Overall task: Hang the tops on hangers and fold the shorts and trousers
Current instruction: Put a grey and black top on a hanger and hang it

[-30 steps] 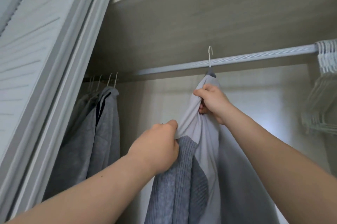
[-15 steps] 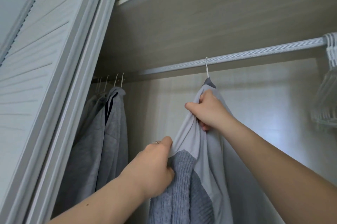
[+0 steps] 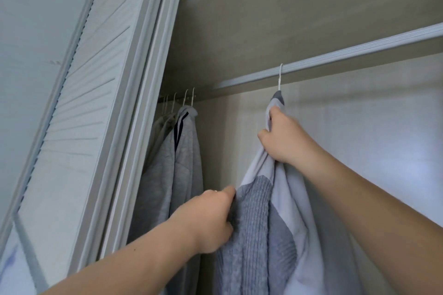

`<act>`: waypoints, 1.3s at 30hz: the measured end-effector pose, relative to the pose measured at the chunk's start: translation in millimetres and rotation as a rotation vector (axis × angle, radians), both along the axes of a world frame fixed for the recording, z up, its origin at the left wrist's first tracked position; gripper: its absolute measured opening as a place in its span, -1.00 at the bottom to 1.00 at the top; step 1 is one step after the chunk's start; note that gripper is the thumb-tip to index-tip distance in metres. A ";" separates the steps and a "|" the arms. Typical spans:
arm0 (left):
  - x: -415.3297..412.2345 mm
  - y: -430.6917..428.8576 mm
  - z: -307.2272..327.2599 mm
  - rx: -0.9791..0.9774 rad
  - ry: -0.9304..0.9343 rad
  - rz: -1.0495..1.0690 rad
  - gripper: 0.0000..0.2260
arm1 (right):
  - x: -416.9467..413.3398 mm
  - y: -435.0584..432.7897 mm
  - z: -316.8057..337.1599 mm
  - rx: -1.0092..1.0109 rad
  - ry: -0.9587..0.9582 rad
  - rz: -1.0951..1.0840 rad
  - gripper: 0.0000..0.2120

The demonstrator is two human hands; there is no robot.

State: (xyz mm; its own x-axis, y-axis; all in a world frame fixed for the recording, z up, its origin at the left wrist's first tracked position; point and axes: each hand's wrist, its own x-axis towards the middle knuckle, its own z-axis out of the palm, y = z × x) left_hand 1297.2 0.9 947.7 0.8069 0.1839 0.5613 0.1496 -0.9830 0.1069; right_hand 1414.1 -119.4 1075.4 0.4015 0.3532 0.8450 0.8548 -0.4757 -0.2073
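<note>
**Hanger seated on the rail; hands now dressing the top**

A second ago the hanger (image 3: 279, 78) had its white hook lifted above the rail (image 3: 347, 56). Now the hook lies over the rail, at about 1 o'clock in the view, and carries the load. The pale top (image 3: 285, 198) with grey knit panels hangs beneath it, from centre down to 5 o'clock.

The right hand (image 3: 285, 137) has stayed high, its fingers bunched round the pale cloth just under the collar. The left hand (image 3: 211, 218) has slid lower, to about 7 o'clock of the right one. There it clenches the front edge of the garment where the knit panel begins. Neither hand has let go.

My reading is that the hanging itself is done for this top. What remains is to pull the cloth straight on the shoulders, release it, and perhaps slide it toward the others.

Those hung tops (image 3: 184, 150), grey and one with a dark stripe, sit on their own hooks at 9 o'clock, well apart from the new one. They are tucked beside the louvred door (image 3: 96, 78).

No brand, label or writing can be read anywhere: the collar is crumpled and partly hidden, so any tag inside cannot be seen. A small glint on a left finger may be a ring, though it is too small to be sure.
</note>
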 end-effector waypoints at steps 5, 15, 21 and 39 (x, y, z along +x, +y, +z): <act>-9.4 15.1 0.3 -0.001 -0.017 0.094 -0.86 | 11.3 28.4 -1.0 0.012 0.058 0.127 -0.55; -20.0 35.2 8.6 0.019 -0.058 0.282 -0.86 | 27.8 102.7 11.9 -0.028 0.190 0.151 -0.61; -22.0 34.2 16.5 0.074 -0.048 0.366 -0.86 | 26.6 138.4 25.8 -0.111 0.171 0.073 -0.64; -84.1 43.6 -6.2 0.130 -0.126 0.344 -0.91 | 19.9 126.0 -58.9 -0.111 0.178 0.510 -0.44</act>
State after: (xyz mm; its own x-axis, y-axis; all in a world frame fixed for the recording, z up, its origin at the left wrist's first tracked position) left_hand 1213.0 44.4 941.5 0.6338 0.3521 0.6887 0.4664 -0.8843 0.0228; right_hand 1434.0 6.6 1016.6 0.2895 0.6234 0.7263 0.9390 -0.0377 -0.3419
